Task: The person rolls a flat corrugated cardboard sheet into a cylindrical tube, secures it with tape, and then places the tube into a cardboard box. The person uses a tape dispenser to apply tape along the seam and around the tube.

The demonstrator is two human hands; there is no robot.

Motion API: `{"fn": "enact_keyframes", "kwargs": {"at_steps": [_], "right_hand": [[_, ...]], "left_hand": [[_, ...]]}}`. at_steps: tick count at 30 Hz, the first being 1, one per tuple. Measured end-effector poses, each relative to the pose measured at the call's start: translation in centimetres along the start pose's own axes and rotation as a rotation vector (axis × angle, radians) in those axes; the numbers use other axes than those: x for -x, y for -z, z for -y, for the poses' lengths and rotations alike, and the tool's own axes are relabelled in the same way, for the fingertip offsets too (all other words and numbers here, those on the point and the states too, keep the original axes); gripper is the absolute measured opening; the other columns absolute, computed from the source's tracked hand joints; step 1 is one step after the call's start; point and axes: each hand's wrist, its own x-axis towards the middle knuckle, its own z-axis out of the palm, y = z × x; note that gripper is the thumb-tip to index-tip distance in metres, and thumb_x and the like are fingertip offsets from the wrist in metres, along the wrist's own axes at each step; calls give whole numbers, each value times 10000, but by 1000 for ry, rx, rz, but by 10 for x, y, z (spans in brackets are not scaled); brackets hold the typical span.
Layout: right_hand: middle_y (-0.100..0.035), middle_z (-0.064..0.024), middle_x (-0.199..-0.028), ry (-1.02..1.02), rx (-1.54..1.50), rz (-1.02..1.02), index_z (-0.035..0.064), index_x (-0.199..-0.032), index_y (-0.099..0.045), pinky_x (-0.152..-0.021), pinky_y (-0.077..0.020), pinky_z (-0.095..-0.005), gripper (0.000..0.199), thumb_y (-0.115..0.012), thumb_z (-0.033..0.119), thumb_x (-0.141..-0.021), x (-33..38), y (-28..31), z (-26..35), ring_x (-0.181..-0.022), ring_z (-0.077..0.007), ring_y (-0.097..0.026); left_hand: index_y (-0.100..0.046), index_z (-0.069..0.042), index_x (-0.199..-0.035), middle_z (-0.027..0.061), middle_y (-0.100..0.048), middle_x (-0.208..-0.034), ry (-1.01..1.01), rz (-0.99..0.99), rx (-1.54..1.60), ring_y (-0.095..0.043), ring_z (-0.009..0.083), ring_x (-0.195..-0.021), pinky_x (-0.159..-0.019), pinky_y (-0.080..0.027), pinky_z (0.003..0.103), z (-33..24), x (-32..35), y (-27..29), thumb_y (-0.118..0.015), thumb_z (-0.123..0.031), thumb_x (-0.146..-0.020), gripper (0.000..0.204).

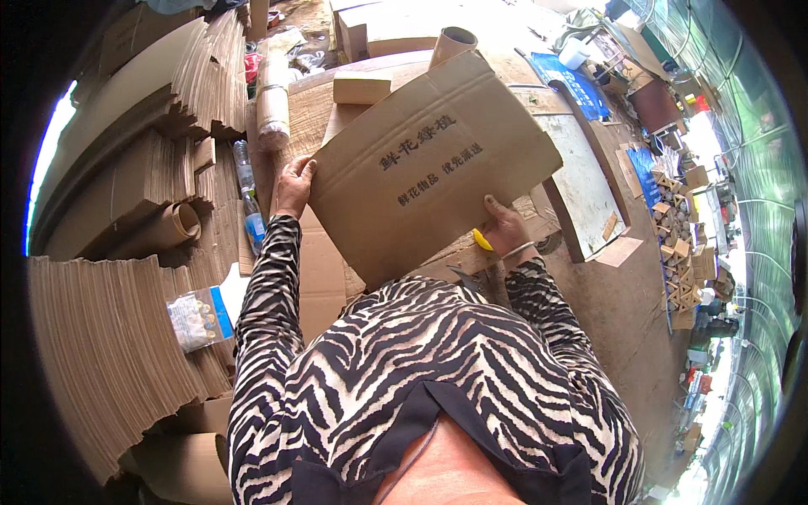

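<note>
Between my hands a flat brown cardboard box (438, 168) with dark print is held up at a tilt, its right end higher than its left. My left hand (294, 185) grips its left edge, fingers closed on the board. At the lower right edge, my right hand (507, 229) holds it with the thumb on the printed face; the other fingers are partly hidden behind. Just beside the right hand shows a small yellow object (482, 240), mostly covered. Beneath the box, the wooden worktable (316, 105) is partly hidden.
Tall stacks of flat cardboard (101, 345) stand at my left, with a plastic bag of small items (200, 320) against them. Plastic bottles (252, 220) lie near the left forearm. A wrapped roll (272, 101) and a cardboard tube (453, 44) are farther back. Triangular cardboard pieces (680, 252) pile up at right.
</note>
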Motion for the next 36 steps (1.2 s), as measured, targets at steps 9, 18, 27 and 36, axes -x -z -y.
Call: {"fn": "enact_keyframes", "kwargs": {"at_steps": [9, 18, 27, 36], "right_hand": [[-684, -132, -1150, -30, 119, -132, -22, -1214, -610, -952, -566, -455, 259, -633, 106, -989, -3, -55, -2, -1063, -277, -672], [-682, -158, -1130, -104, 333, -137, -89, -1233, -562, -843, -620, -423, 283, -565, 67, -998, -13, -80, 7, -1009, -280, -705], [-738, -119, -1000, 497, 1449, -86, 44, -1141, -711, -740, -595, -358, 213, -677, 149, -958, 5, -8, 72, -893, -253, -738], [-545, -231, -1404, -83, 1555, -182, 86, -1566, -253, -1086, -444, -441, 1114, -908, 383, -716, -29, 154, 97, -1296, -374, -544]], "left_hand": [[-578, -57, -1378, 189, -547, -1426, -358, 471, -183, -479, 336, -1349, -1154, -358, 431, -93, 44, -29, -654, -363, -976, 511], [-521, 3, -1406, 286, -594, -1289, -674, 349, -794, -612, 370, -1167, -943, -528, 416, -138, 138, -94, -661, -225, -877, 593], [-647, -95, -1010, 95, -706, -855, -807, 216, -684, -715, 264, -786, -651, -571, 380, -134, 76, -88, -561, -69, -888, 152], [-680, -143, -1170, 122, -735, -982, -663, 518, -821, -716, 302, -828, -687, -581, 389, -136, 79, -122, -576, -41, -838, 362]]}}
